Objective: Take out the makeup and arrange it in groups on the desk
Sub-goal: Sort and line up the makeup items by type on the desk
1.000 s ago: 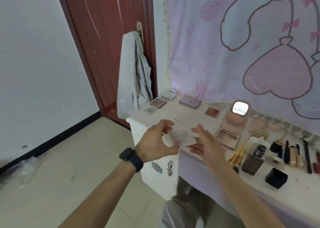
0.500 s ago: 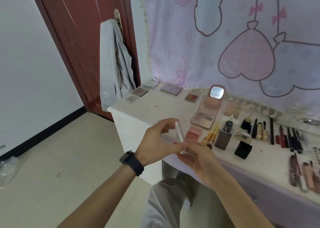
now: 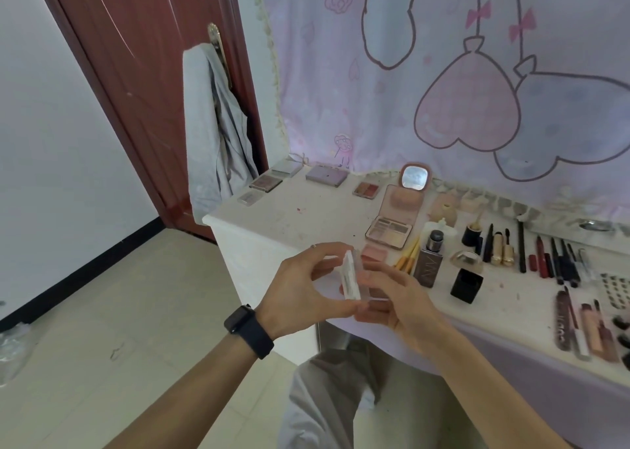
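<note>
A small clear flat case [image 3: 351, 274] stands on edge in the air over the desk's near edge. My left hand [image 3: 303, 288] grips it from the left, thumb below and fingers on top. My right hand [image 3: 395, 298] pinches it from the right. On the desk [image 3: 306, 220] lie palettes: three small ones at the far left corner [image 3: 264, 182], a lilac one [image 3: 326, 175], a red one [image 3: 366, 189], an open pink palette with mirror [image 3: 392, 223]. Brushes [image 3: 407, 257], a foundation bottle [image 3: 429, 264], and rows of pencils and lipsticks [image 3: 545, 254] lie to the right.
A black cube [image 3: 466, 285] sits near the desk front. Lip glosses [image 3: 579, 329] lie at the right edge. A grey garment [image 3: 214, 131] hangs on the red door [image 3: 136, 73]. A plastic bag [image 3: 13, 346] lies on the tiled floor at left. My knee [image 3: 327, 397] is under the desk.
The view swung right, showing more of the desk. The clear case, flat between both hands a second ago, has been turned up on edge and is still held by both.
</note>
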Available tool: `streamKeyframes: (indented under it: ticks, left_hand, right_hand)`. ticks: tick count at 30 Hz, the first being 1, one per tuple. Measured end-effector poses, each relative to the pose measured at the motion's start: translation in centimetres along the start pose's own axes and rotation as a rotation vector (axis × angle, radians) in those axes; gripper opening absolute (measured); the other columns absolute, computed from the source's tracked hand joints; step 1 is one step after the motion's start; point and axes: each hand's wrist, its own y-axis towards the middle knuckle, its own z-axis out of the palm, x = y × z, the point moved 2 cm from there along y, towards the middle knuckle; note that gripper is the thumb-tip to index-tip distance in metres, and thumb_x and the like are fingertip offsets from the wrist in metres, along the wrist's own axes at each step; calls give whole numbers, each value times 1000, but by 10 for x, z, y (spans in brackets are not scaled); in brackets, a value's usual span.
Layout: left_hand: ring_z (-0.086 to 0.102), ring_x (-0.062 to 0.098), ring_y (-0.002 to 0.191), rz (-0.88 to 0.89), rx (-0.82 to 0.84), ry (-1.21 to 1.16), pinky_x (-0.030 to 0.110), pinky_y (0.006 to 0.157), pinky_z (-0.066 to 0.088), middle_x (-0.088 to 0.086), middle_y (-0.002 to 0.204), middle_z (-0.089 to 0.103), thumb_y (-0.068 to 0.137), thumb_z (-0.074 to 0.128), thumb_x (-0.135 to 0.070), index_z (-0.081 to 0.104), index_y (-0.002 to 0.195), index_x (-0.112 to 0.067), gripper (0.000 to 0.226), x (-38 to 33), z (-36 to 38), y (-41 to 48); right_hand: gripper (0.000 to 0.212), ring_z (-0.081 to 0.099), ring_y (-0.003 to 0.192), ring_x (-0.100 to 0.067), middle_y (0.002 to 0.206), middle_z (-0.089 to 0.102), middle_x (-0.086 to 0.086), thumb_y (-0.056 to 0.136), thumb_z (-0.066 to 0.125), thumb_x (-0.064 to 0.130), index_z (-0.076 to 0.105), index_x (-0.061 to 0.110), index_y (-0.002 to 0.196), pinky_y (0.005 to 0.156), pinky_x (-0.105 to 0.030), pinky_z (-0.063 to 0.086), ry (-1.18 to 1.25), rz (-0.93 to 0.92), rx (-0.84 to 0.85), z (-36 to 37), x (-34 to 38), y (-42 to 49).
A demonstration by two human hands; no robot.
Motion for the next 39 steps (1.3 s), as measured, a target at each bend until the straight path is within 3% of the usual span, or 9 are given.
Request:
streamKeyframes:
  ticks: [9, 13, 17, 19, 23, 27, 31, 35, 39]
  left_hand:
    - [65, 5, 112, -66, -21, -81, 15, 93, 50, -18, 120, 67, 62, 92, -36, 60, 119, -41, 65, 18, -17, -6]
    - [60, 2, 112, -83, 101, 185, 21, 99, 50, -23, 117, 60, 61, 84, -52, 53, 130, -45, 76, 26, -21, -4]
    - [53, 6, 111, -60, 278, 511, 22, 100, 46, -17, 126, 46, 67, 73, -58, 44, 147, -33, 89, 31, -23, 0]
    - [53, 10, 108, -57, 324, 609, 19, 95, 45, -16, 130, 39, 70, 70, -55, 41, 149, -30, 88, 33, -23, 3]
    - [56, 14, 105, -70, 343, 681, 22, 89, 49, -15, 136, 37, 74, 71, -49, 32, 153, -33, 89, 39, -22, 6]
    - [60, 17, 97, -74, 314, 702, 23, 80, 53, -16, 134, 39, 71, 65, -58, 32, 152, -36, 90, 48, -20, 2]
    - [62, 17, 93, -96, 259, 724, 23, 78, 51, -14, 133, 43, 59, 51, -71, 32, 149, -39, 97, 59, -17, 1]
    - [62, 7, 98, -200, 104, 570, 26, 89, 51, -17, 124, 49, 58, 60, -68, 41, 143, -41, 91, 65, -21, 14]
    - [63, 11, 97, -305, -3, 468, 27, 85, 48, -11, 120, 55, 56, 66, -62, 49, 139, -38, 88, 67, -26, 49]
  right_hand:
    - [52, 75, 93, -35, 107, 76, -18, 67, 82, 50, 79, 17, 107, 69, -32, 63, 55, -18, -39, -4, -3, 8]
    - [58, 76, 93, -30, 104, 78, -12, 65, 81, 52, 76, 14, 108, 71, -33, 62, -3, -17, -98, -1, -11, 11]
    - [29, 74, 98, -24, 106, 78, -6, 85, 75, 47, 78, 23, 101, 80, -34, 57, -73, -5, -110, 2, -22, 16]
    - [35, 74, 99, -25, 106, 78, -6, 83, 75, 51, 78, 23, 103, 80, -33, 56, -68, -16, -114, 5, -24, 18]
    - [45, 73, 102, -24, 109, 77, -6, 82, 74, 62, 77, 26, 109, 87, -38, 57, -98, -50, -69, 14, -24, 24]
    - [32, 73, 102, -19, 109, 77, 1, 93, 62, 57, 77, 32, 107, 94, -42, 56, -159, -55, -36, 17, -31, 27]
    - [42, 72, 99, -9, 108, 77, 9, 86, 54, 65, 72, 34, 108, 88, -30, 59, -190, -47, -60, 17, -39, 23]
    - [31, 63, 94, 4, 104, 69, 22, 95, 48, 63, 67, 40, 103, 79, -14, 49, -705, -334, -346, -2, -51, 3]
    - [33, 56, 104, -16, 110, 69, -2, 94, 51, 30, 73, 10, 109, 88, -29, 49, -1313, -802, -608, -35, -61, -16]
